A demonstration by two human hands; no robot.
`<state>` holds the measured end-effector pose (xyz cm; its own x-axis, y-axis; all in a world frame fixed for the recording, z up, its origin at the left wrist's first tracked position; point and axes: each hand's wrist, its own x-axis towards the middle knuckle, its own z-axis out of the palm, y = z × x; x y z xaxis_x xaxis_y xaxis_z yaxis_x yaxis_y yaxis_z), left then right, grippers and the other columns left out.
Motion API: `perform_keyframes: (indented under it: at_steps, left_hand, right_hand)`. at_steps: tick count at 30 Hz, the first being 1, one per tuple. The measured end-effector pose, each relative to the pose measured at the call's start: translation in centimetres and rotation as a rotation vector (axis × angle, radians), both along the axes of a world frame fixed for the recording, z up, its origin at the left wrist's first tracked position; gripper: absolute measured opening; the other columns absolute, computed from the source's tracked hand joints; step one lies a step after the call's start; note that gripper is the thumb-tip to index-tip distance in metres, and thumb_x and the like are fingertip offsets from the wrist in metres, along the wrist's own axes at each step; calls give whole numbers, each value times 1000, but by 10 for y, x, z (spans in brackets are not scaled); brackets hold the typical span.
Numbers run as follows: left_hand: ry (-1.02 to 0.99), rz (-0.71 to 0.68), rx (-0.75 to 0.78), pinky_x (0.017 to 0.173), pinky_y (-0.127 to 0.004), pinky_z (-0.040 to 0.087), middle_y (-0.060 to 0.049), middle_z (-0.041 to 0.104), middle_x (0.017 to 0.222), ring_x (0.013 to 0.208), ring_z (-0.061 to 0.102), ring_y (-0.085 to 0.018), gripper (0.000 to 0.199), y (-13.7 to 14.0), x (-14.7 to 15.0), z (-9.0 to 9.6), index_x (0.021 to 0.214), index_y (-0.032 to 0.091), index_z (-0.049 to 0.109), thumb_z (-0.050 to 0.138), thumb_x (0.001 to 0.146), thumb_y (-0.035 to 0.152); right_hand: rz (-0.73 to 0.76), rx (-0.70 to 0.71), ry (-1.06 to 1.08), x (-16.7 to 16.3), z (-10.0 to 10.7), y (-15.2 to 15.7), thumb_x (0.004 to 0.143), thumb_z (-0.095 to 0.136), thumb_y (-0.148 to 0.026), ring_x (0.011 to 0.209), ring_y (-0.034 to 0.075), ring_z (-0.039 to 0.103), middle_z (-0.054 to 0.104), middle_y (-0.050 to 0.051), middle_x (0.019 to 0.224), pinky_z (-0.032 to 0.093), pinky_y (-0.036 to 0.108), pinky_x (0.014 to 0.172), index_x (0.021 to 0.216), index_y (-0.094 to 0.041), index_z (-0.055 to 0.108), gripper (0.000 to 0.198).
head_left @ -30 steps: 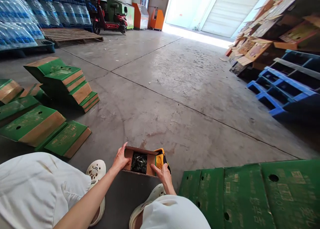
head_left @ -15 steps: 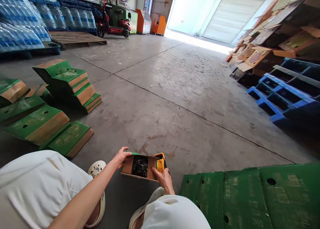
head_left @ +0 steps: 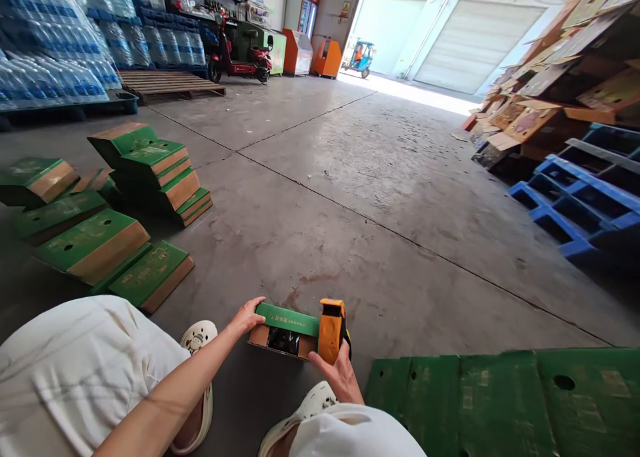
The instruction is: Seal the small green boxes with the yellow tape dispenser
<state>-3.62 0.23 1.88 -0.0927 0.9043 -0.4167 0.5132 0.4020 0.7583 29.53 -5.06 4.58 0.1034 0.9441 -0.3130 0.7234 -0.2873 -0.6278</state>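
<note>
Between my feet on the concrete floor (head_left: 350, 197), I am steadying the green carton (head_left: 286, 328) with spread left hand (head_left: 246, 316); right hand (head_left: 339, 372) is clenching the orange tape dispenser (head_left: 332, 330), next needing a straight pull across the flap.

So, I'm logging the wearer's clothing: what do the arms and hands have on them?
Both the left hand and right hand are bare: no gloves, rings or watch visible. The left forearm shows no sleeve. White trousers and cream perforated clogs complete the outfit.
</note>
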Motion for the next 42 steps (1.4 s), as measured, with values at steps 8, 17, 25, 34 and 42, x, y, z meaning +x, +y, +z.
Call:
perform_keyframes:
  at_steps: [8, 17, 25, 34, 42]
  left_hand:
    - [-50, -91, -28, 108, -37, 52, -9, 74, 134, 125, 68, -29, 69, 9, -8, -10, 137, 19, 71, 75, 68, 14]
    - [93, -154, 11, 125, -48, 38, -12, 59, 159, 153, 47, -34, 70, -2, 9, -3, 146, 23, 68, 66, 77, 12]
    - [592, -420, 466, 133, -64, 11, -12, 23, 179, 166, 21, -34, 78, -58, 81, -26, 170, 26, 34, 60, 98, 38]
    - [650, -449, 550, 134, -64, 8, -12, 17, 180, 167, 14, -36, 90, -62, 75, -30, 174, 28, 21, 64, 99, 54]
    - [656, -363, 490, 132, -69, 7, -12, 13, 181, 167, 9, -39, 92, -68, 83, -28, 174, 31, 16, 65, 99, 53]
  right_hand:
    - [278, 265, -336, -25, 21, 16, 78, 88, -44, 121, 39, 71, 76, 17, 126, 47, 48, 109, 154, -18, 41, 93]
    - [413, 131, -419, -42, 24, 59, 80, 85, -35, 140, 39, 60, 64, 25, 149, 43, 48, 114, 158, -12, 42, 92]
    - [333, 94, -353, -32, 6, 50, 82, 79, -43, 143, 37, 58, 60, 21, 155, 45, 50, 116, 162, -18, 38, 93]
    - [288, 104, -343, -29, -2, 50, 79, 84, -45, 135, 40, 64, 66, 26, 145, 48, 47, 111, 159, -11, 36, 100]
    - [284, 61, -334, -25, -1, 53, 78, 85, -50, 136, 41, 64, 67, 24, 145, 47, 46, 110, 159, -16, 37, 100]
